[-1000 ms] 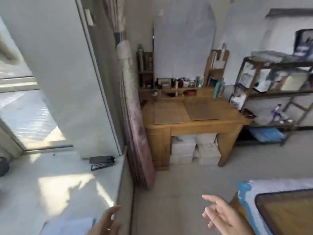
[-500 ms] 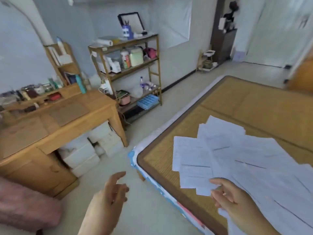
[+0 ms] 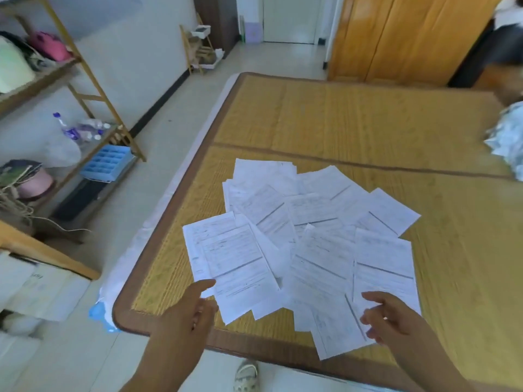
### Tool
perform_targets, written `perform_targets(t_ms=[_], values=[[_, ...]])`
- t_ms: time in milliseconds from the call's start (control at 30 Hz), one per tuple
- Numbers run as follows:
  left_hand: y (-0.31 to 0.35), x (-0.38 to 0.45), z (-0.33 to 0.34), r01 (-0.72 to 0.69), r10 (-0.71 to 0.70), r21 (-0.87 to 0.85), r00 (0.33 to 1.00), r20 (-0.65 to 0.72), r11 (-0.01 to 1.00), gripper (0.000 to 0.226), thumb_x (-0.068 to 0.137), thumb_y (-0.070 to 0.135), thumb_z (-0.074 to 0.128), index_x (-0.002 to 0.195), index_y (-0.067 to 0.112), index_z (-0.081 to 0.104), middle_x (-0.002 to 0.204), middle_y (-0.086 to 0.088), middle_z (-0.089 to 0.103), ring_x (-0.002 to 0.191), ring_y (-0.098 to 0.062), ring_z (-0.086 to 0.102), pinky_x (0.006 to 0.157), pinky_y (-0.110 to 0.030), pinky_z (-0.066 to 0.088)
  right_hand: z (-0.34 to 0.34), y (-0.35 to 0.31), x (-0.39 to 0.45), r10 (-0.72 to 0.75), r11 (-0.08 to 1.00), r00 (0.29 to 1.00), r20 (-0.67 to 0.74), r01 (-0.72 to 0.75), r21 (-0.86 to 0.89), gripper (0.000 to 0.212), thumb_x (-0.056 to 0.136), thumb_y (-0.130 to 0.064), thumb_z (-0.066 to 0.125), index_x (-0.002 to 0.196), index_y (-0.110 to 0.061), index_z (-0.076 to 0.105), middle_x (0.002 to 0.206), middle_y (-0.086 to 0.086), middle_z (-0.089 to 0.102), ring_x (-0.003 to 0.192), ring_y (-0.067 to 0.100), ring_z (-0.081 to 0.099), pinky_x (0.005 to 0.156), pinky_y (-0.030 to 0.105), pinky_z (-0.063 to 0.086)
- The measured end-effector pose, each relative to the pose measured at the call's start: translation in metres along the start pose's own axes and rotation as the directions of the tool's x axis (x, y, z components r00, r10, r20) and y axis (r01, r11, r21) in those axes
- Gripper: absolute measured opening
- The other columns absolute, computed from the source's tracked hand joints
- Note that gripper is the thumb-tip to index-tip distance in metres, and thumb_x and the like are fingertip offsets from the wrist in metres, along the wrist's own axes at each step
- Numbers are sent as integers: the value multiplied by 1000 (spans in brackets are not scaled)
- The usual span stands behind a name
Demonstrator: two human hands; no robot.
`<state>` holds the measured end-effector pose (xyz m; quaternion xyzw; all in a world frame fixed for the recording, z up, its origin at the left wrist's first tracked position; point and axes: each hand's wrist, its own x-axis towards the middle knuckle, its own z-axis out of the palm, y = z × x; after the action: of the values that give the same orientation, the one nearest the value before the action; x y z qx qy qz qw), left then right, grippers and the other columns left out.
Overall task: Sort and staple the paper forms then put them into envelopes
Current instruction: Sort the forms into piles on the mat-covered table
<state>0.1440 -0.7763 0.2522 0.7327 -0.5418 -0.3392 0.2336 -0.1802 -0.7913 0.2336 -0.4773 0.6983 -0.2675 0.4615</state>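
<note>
Several white paper forms (image 3: 308, 239) lie fanned out and overlapping on a woven yellow mat (image 3: 353, 123) that covers a bed. My left hand (image 3: 186, 315) hovers at the near left edge of the pile, fingers relaxed, its fingertips close to the lowest left sheet (image 3: 229, 264). My right hand (image 3: 393, 318) is over the near right sheets with fingers loosely spread, holding nothing. No stapler or envelopes are in view.
A wooden shelf rack (image 3: 93, 89) with bottles and a blue tray (image 3: 107, 162) stands at the left. A wooden desk corner (image 3: 42, 250) is at lower left. Wooden wardrobe doors (image 3: 396, 38) stand behind the bed. A patterned cloth (image 3: 509, 140) lies at the right edge. My shoe (image 3: 246, 374) is on the floor.
My view has swung right from the windowsill and desk to the bed. Both hands have moved forward over the spread papers.
</note>
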Motion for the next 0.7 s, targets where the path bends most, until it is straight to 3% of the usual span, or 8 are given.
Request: perform_targets(t_ms=[67, 167, 367, 533, 633, 700], values=[[-11, 41, 12, -18, 17, 14, 997, 79, 1000, 32, 95, 24, 54, 104, 54, 48, 80, 15, 68, 70, -5, 66, 69, -27, 53, 17, 4, 20, 23, 1000, 999, -32, -23, -7, 20, 92, -13, 61, 101, -30, 64, 77, -9, 72, 63, 12, 68, 72, 36, 55], [-28, 91, 37, -35, 23, 57, 980, 197, 998, 28, 96, 33, 49, 117, 51, 46, 97, 17, 67, 81, -4, 65, 79, -29, 52, 50, 10, 54, 47, 998, 998, -28, -48, -29, 22, 94, -11, 58, 102, -31, 63, 78, -13, 71, 65, 8, 67, 68, 23, 52], [-76, 158, 94, -59, 16, 149, 962, 272, 987, 34, 98, 33, 45, 132, 38, 44, 97, 18, 63, 88, -1, 60, 74, -21, 44, 112, 40, 132, 77, 997, 997, 0, -76, -8, 26, 94, -7, 56, 100, -32, 63, 77, -6, 69, 67, 4, 64, 65, 10, 48], [-135, 179, 153, 21, -71, 175, 957, 282, 984, 33, 96, 33, 49, 128, 40, 45, 94, 30, 56, 85, 4, 59, 73, -15, 43, 149, 94, 189, 124, 992, 992, 18, -124, -12, 28, 95, -10, 53, 101, -36, 62, 80, -11, 70, 71, 4, 67, 72, 21, 50], [-178, 186, 196, 12, -69, 204, 958, 277, 979, 41, 93, 31, 56, 132, 33, 46, 119, 26, 52, 103, 5, 52, 86, -15, 39, 172, 135, 219, 157, 987, 986, 45, -156, -41, 29, 96, -13, 51, 102, -40, 60, 83, -14, 70, 73, 1, 67, 73, 25, 51], [-199, 192, 227, -31, -52, 267, 954, 296, 963, 52, 90, 34, 60, 138, 30, 40, 142, 19, 34, 128, -1, 35, 98, -16, 29, 189, 154, 239, 173, 984, 979, 113, -166, -66, 30, 98, -15, 47, 104, -42, 59, 88, -18, 70, 78, -3, 66, 67, 18, 48]])
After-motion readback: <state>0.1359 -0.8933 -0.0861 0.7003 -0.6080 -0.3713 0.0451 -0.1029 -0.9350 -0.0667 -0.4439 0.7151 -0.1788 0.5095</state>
